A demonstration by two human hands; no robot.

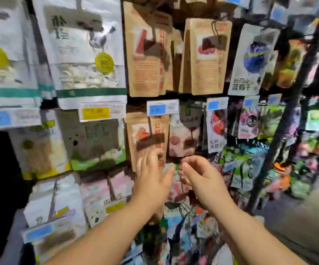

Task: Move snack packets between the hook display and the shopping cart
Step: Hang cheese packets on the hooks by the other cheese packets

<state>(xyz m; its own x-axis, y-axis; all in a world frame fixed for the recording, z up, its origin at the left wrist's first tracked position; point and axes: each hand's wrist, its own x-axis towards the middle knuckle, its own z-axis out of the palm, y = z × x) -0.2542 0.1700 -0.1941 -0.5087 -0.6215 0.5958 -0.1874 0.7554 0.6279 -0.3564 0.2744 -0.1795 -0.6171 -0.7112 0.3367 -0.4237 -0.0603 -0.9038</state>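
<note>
Head view: left hand (153, 175), grip open, at a brown paper snack packet (149, 138); right hand (198, 175) grip pinches a green-topped plastic packet (176, 166). Probably best slid level off the wire hook display (215, 27).

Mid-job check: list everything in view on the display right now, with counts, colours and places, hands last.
white packets: two in front, white with green band and yellow sticker, top left hooks
brown packets: three stacks, brown paper, two top middle, one below
blueberry packet: one, white and blue, right of the top brown ones
pink packets: several, pale pink, lower left
price tags: many, mostly blue, a few yellow, on hook ends
pole: one, dark, slanting at right
small packet: one, pinkish with green top, between the hands, blurred
left hand: fingers straight, beside the small packet
right hand: seems to pinch the small packet's green top
</note>
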